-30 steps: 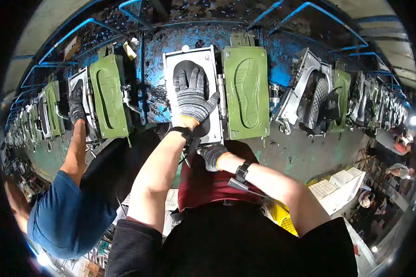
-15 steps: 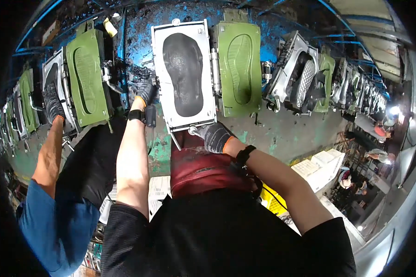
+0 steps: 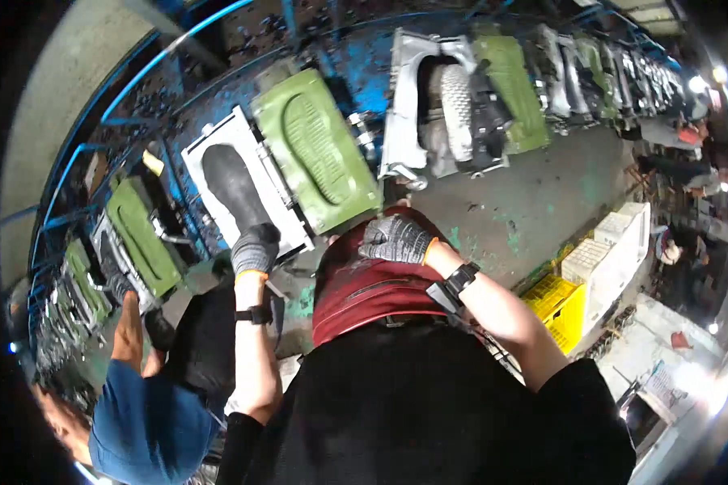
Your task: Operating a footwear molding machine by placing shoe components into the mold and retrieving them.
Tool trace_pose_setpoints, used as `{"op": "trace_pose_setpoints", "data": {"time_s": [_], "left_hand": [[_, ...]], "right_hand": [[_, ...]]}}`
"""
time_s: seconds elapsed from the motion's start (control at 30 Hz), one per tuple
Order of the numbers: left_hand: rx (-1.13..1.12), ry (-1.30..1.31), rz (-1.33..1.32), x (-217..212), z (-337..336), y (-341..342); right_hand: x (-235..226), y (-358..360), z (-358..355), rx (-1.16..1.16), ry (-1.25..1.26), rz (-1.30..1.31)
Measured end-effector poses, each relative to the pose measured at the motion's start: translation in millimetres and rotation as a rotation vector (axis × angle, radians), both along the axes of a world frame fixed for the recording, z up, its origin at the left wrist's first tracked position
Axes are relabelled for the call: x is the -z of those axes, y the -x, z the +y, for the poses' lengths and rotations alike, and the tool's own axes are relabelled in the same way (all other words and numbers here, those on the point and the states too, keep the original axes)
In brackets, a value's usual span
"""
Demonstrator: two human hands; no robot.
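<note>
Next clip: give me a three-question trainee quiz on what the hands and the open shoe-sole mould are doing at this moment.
1. True or false: the left hand rests at the lower edge of the open mould holding a dark sole.
2. What does the right hand rest on? A) the green mould lid B) the red apron at the person's front C) the yellow crate
3. Fill in: both hands wear grey ____.

Key
1. True; the gloved fingers sit at the frame's lower edge.
2. B; it lies on the red apron, apart from the green mould lid and the yellow crate.
3. gloves
</note>
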State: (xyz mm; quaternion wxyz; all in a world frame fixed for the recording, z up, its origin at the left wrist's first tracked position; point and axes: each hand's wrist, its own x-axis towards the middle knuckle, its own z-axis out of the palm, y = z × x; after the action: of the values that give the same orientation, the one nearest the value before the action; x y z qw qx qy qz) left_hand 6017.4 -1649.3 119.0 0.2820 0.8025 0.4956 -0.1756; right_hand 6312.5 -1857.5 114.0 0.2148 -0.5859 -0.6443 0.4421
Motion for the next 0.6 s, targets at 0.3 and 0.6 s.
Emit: {"op": "trace_pose_setpoints", "data": {"time_s": [0.3, 0.6], "left_hand": [[0.449, -0.324, -0.841, -39, -130, -412], [0.589, -0.145, -0.587, -15, -146, -560]], "right_hand": [[-28, -247, -85, 1.266, -0.148, -0.305], [23, -386, -71, 1.065, 0.116, -0.074]]}}
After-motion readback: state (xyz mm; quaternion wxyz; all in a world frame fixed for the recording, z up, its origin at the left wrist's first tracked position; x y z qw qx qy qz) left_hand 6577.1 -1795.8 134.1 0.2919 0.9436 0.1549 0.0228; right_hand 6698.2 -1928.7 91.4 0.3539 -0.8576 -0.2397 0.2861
